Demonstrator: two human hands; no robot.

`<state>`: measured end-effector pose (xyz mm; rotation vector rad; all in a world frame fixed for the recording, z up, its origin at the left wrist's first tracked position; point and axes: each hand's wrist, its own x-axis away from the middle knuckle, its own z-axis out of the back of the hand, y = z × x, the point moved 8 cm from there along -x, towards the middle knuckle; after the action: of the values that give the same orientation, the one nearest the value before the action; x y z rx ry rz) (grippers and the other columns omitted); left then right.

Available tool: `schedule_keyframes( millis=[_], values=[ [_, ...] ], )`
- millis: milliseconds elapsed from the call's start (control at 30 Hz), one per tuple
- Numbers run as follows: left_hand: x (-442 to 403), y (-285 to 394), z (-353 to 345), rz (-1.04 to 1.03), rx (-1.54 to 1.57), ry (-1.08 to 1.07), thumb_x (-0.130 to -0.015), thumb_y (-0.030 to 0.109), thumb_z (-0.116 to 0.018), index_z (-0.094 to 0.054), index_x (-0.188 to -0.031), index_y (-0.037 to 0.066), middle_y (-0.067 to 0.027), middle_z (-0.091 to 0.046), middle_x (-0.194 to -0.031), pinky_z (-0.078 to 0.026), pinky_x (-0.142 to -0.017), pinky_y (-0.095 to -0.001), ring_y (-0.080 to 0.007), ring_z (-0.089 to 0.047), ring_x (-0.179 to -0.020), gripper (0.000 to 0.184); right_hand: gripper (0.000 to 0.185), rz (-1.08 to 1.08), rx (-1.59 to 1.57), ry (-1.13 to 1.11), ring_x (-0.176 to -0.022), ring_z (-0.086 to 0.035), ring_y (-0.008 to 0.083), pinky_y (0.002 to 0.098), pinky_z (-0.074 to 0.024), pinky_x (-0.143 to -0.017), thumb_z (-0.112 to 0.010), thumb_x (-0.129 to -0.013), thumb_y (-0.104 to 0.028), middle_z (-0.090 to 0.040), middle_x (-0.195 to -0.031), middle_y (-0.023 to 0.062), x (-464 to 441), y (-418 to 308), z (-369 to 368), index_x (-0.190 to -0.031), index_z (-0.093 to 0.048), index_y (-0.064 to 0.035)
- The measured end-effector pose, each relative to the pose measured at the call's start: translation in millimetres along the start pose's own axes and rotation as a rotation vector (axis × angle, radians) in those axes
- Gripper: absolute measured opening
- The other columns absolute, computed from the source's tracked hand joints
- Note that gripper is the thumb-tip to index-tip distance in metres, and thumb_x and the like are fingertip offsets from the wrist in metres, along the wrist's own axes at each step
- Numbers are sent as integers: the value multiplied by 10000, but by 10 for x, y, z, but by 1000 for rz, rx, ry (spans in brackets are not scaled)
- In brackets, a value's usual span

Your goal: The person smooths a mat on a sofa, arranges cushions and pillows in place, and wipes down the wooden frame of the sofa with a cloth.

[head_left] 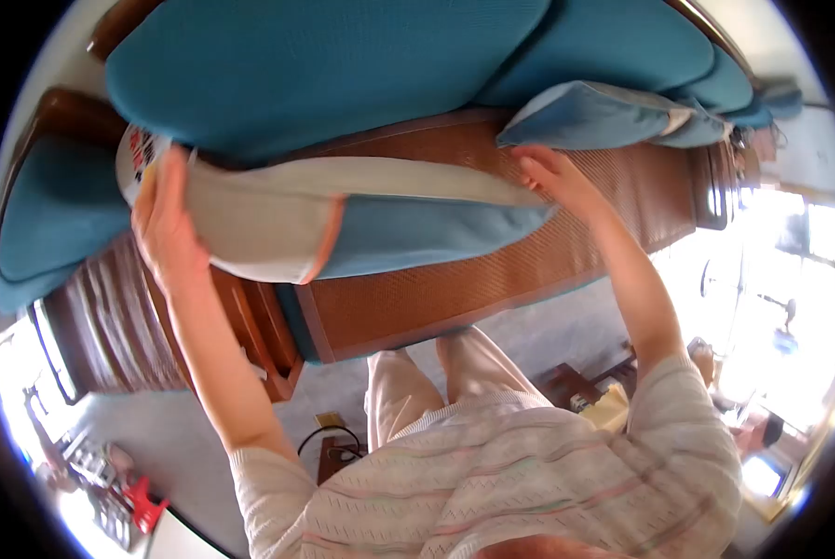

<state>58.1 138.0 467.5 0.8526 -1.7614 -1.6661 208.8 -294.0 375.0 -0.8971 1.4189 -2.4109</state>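
At far left, a blue-green armrest cushion sits beside a round printed item, partly hidden by the wearer's left hand. That hand grips the left end of a beige and blue cushion, its fingers pointing away from the body and partly out of sight. The cushion is directly in front of the wearer, over the brown woven mat of a sofa seat; whether it rests on the mat is unclear. Its long axis runs left to right between the hands, tapering rightward, with an orange stripe between its colours. The left hand is the closer one, in contact. At the tapered tip, the right hand has its fingers loosely bent; whether they pinch the corner cannot be told. Beyond lies a second blue cushion.
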Motion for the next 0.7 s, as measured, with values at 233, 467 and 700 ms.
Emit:
schedule_keyframes(
  millis=[233, 467, 700],
  values=[
    [727, 1263, -1813, -473, -691, -745, -800, 290, -576, -628, -732, 51, -34, -555, -583, -403, -517, -296, -151, -504, -545, 254, 470, 301, 35, -232, -824, -540, 110, 271, -455, -754, -747, -658, -192, -610, -878, 100, 496, -1206, -1192, -1051, -549, -28],
    [2155, 86, -3000, -678, -945, -1351, -719, 152, -549, -674, -736, 106, -70, -644, -772, -472, -706, -373, -219, -620, -792, 134, 283, 197, -228, -97, -829, -549, 93, 235, -454, -666, -639, -783, -158, -584, -917, 13, 891, 78, -1527, -1028, -536, -62],
    [2915, -2194, -1629, -411, -920, -1119, -768, 300, -566, -492, -1157, 153, -80, -380, -1247, -239, -927, -544, -270, -245, -1240, 422, 166, -919, -392, -95, -702, -580, 120, 251, -443, -537, -629, -766, -168, -606, -779, -12, 1559, 2700, -1838, -908, -597, -91]
  ],
)
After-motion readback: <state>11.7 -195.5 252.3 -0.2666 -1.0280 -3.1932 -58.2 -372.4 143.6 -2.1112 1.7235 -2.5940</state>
